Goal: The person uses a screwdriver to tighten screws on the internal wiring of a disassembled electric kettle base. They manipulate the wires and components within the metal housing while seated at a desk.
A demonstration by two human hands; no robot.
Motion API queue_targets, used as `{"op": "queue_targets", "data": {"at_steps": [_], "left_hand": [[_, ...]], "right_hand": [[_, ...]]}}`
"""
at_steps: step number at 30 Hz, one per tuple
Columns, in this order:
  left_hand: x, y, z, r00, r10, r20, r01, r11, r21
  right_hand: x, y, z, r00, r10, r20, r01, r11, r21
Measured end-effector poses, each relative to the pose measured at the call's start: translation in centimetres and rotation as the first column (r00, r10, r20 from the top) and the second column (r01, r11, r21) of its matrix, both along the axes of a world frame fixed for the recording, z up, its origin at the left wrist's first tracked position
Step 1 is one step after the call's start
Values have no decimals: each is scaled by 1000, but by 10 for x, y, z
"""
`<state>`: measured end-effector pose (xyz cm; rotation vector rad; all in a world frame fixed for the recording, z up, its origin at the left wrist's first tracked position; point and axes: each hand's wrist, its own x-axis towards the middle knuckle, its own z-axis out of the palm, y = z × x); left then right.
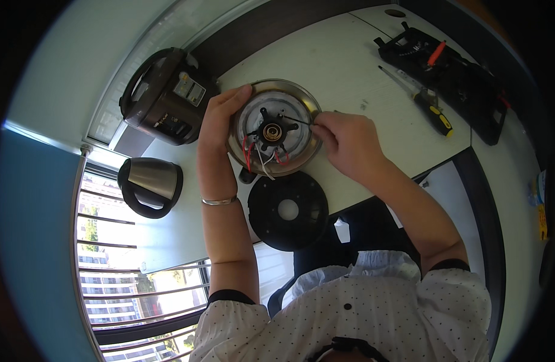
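My left hand (pixel 223 114) grips the left rim of an upturned round steel appliance base (pixel 307 139), with its fingers closed over the edge. The base shows a black star-shaped fitting (pixel 271 134) with a brass centre and red and white wires. My right hand (pixel 346 136) pinches a thin dark tool (pixel 301 122) at the right side, its far end reaching to the upper right arm of the fitting. A black round cover (pixel 289 232) with a centre hole lies just below the base.
A dark rice cooker (pixel 166 96) stands at the left, above a steel-and-black kettle (pixel 151 181). At the right are a yellow-black screwdriver (pixel 434 117) and an open black tool case (pixel 470 96) with a red-handled tool. A window with bars is at lower left.
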<state>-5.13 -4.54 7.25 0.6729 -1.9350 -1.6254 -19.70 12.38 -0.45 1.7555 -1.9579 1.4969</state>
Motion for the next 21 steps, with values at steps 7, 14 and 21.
{"op": "queue_targets", "data": {"at_steps": [7,14,21], "left_hand": [[2,5,0,999,-37,-33,38,999,27],[3,2,-2,999,-36,-10,36,999,-22],[2,4,-1,999,-37,-27,37,999,7]], "right_hand": [[5,2,5,945,60,321,-134,968,213],[-4,-2,2,543,169,822,-414,906,88],[-1,1,1,859,178,480,-265,957,118]]}}
